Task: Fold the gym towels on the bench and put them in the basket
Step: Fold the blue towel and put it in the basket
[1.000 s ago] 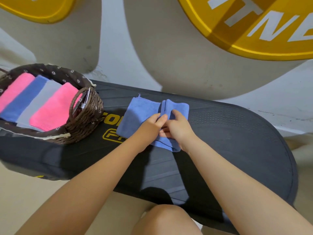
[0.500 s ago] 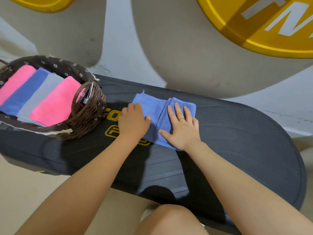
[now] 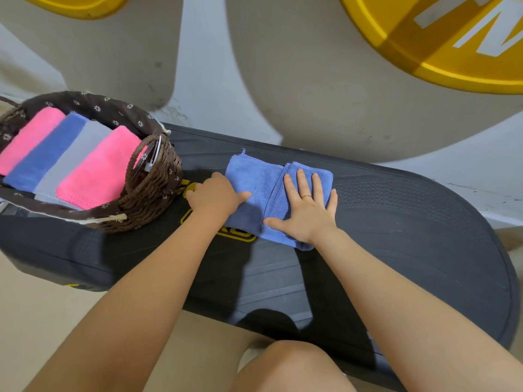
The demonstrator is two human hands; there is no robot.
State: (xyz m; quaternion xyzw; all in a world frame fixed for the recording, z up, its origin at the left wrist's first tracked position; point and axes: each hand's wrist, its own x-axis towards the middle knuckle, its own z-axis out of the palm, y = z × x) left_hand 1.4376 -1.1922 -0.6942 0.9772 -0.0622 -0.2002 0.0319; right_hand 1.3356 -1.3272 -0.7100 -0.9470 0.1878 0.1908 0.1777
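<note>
- Both my hands rest on the blue towel (image 3: 256, 188), mid-frame on the black counter (image 3: 410, 222).
- Right hand (image 3: 307, 212): fingers (image 3: 302, 182) spread flat on the folded flap.
- Left hand (image 3: 216, 195): fingers curled over the towel's left edge.
- Basket (image 3: 152, 193), left of frame, holds four folded towels (image 3: 65, 158).

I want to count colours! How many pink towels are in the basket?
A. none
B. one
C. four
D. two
D: the basket holds two pink towels, one at the far end and one at the near end, with a blue and a grey one between.
</note>
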